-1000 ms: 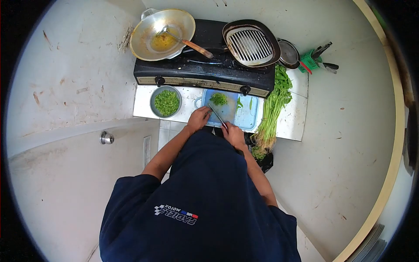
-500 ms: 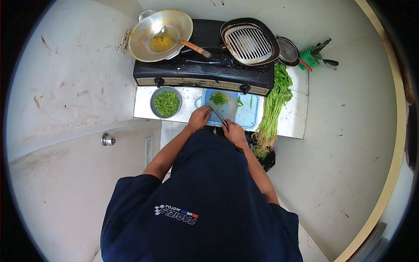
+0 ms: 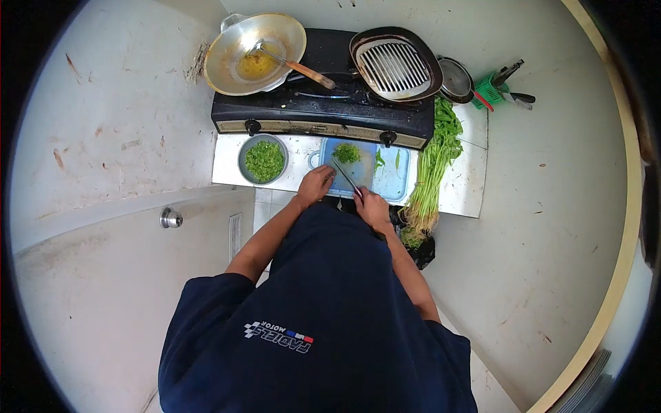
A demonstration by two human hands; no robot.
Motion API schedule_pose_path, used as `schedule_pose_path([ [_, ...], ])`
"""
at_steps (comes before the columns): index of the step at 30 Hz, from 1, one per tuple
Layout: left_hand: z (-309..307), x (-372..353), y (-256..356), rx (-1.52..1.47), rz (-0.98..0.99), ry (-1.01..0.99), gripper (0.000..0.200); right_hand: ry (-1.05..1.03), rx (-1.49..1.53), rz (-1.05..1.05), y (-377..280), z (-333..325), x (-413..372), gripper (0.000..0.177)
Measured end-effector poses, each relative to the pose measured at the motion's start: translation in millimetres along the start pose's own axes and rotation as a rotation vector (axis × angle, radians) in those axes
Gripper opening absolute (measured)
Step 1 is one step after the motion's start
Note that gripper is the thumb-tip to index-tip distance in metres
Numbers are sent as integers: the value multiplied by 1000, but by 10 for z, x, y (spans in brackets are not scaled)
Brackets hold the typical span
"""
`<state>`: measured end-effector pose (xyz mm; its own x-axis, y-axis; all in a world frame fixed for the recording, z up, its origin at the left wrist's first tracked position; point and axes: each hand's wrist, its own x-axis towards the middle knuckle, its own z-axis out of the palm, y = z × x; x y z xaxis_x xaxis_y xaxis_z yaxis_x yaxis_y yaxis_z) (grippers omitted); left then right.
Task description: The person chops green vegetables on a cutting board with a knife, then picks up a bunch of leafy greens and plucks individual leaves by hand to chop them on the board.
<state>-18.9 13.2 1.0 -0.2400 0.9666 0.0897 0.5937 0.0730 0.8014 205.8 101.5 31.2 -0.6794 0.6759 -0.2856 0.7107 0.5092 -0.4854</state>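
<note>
My right hand [image 3: 372, 209] is closed around the handle of a knife [image 3: 347, 177]. The blade slants up and left over the blue chopping board [image 3: 363, 180], its tip just below a small pile of chopped greens [image 3: 346, 153]. At the board's lower left corner rests my left hand [image 3: 316, 184], fingers loosely bent and nothing visible in them, a short way from the blade. A few loose leaf pieces [image 3: 379, 160] lie right of the pile. The board sits on a light blue tray [image 3: 402, 187].
Left of the tray stands a grey bowl [image 3: 263, 159] of chopped greens. Uncut leafy stalks [image 3: 432, 172] lie on the right. Behind, the stove [image 3: 317, 110] carries a wok [image 3: 231, 55] with a wooden-handled utensil [image 3: 310, 73] and a grill pan [image 3: 396, 65]. A green basket [image 3: 487, 89] holds utensils.
The knife tip has shifted slightly away from my left fingers, and my right hand has moved a little to the right with it. The pile looks the same.
</note>
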Motion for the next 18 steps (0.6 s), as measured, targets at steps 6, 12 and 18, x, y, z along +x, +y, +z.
schedule_pose_path([
  [6, -22, 8, 30, -25, -15, 17, 11, -20, -13, -33, -118, -38, -6, 34],
  [12, -66, -7, 50, 23, -47, -31, 11, -37, -32, -28, -159, 74, 57, 33],
  [18, -61, -14, 56, 23, -68, -30, 11, 4, -58, -38, -167, 117, 93, 32],
])
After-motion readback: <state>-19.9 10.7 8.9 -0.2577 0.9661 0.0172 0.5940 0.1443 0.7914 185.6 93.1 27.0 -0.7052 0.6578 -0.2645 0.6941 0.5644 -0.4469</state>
